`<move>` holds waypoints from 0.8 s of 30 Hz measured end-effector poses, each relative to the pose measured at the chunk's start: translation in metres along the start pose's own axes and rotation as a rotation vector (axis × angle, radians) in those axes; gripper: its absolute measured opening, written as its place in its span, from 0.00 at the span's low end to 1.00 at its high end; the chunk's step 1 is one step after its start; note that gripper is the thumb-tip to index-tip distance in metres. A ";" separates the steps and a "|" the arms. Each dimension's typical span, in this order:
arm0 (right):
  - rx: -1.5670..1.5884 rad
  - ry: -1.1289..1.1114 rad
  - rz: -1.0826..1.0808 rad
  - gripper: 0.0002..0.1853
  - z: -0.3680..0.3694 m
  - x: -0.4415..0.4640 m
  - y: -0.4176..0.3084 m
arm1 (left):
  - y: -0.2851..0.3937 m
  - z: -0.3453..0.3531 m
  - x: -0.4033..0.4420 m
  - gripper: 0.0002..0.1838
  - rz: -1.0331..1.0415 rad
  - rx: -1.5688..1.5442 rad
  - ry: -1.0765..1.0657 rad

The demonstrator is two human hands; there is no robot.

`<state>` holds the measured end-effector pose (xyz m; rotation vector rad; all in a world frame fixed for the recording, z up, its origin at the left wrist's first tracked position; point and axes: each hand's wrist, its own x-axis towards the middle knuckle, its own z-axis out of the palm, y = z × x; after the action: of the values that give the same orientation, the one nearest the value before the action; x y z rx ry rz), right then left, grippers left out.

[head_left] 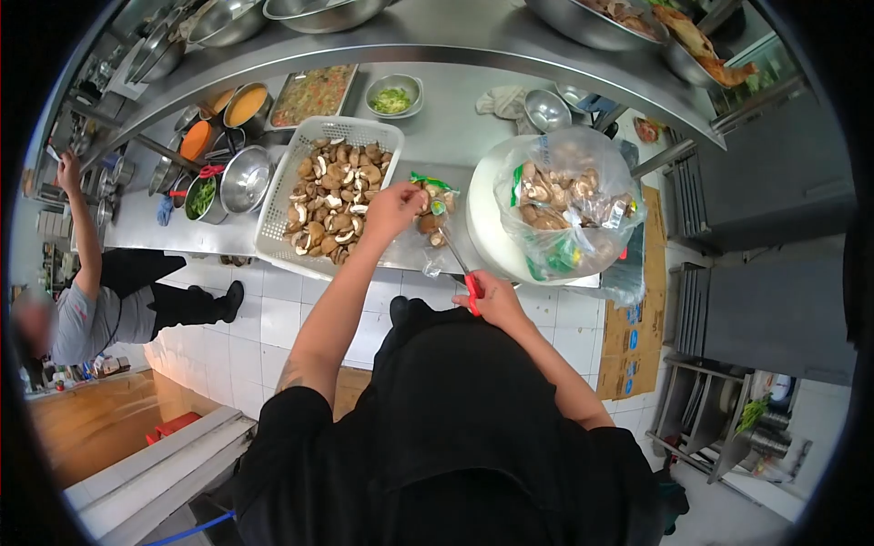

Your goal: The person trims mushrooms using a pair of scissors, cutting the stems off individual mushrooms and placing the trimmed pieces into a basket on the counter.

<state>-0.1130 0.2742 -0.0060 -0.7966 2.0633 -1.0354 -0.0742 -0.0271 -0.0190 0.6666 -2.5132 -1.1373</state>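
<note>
My left hand (394, 211) has its fingers closed at the left edge of a small clear bag of mushrooms (431, 221) with green print; the exact grip is partly hidden. Red-handled scissors (472, 293) are in my right hand (497, 303), their blades pointing up toward the bag's lower right side. Just left of the bag, a white perforated basket (273, 223) holds many brown mushrooms (332, 196), some with pale cut faces showing. On the right, a large clear plastic bag (569, 241) with more packed mushrooms rests on a round white surface (482, 214).
A metal shelf (437, 50) with steel bowls runs above the counter. Behind the basket stand a tray of chopped food (312, 96), a bowl of green slices (391, 98) and pots of orange liquid (246, 106). At far left, another person (91, 309) reaches up.
</note>
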 end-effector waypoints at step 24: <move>-0.509 0.041 -0.147 0.27 0.021 0.054 -0.047 | -0.023 -0.022 -0.036 0.19 -0.332 -0.407 -0.045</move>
<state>-0.1176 0.2013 0.0079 -1.2002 2.3667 -0.6005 -0.0274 -0.0348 -0.0256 0.9664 -2.1495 -1.7319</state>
